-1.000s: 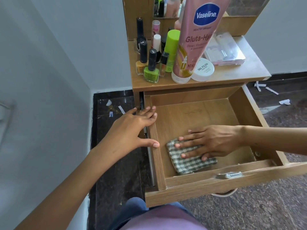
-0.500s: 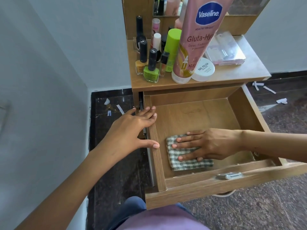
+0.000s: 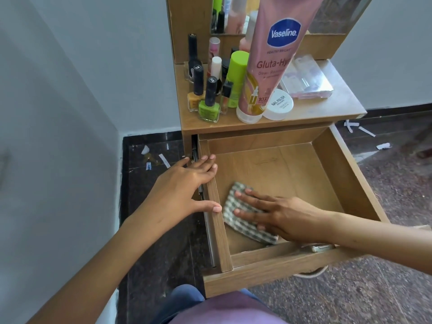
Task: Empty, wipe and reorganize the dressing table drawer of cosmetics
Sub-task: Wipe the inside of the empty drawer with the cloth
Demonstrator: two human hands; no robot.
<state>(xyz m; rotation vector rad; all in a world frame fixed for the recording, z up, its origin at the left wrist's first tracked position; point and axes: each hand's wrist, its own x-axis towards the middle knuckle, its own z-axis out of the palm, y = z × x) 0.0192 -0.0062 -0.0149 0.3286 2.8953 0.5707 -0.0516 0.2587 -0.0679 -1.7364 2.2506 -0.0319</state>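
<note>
The wooden drawer (image 3: 336, 174) stands pulled out, holding only a folded green-checked cloth (image 3: 236, 211) near its front left corner. My right hand (image 3: 278, 216) lies flat on the cloth with straight fingers, pressing it against the drawer floor. My left hand (image 3: 187, 185) rests on the drawer's left wall, fingers over the top edge and thumb along it. On the table top (image 3: 327, 111) stand the cosmetics: a pink Vaseline tube (image 3: 268, 66), several nail polish bottles (image 3: 209, 106), a green tube (image 3: 236, 76), a white nail polish remover jar (image 3: 279, 105) and a clear plastic case (image 3: 306, 78).
A grey wall closes in on the left. Dark stone floor surrounds the table, with paper scraps (image 3: 360, 129) at the right and more scraps (image 3: 154, 157) at the left. A mirror (image 3: 236, 12) rises behind the cosmetics. My lap (image 3: 222, 309) sits below the drawer front.
My right hand has slid the cloth leftwards and a little towards the back of the drawer floor, turning it. My left hand stayed on the drawer's left wall.
</note>
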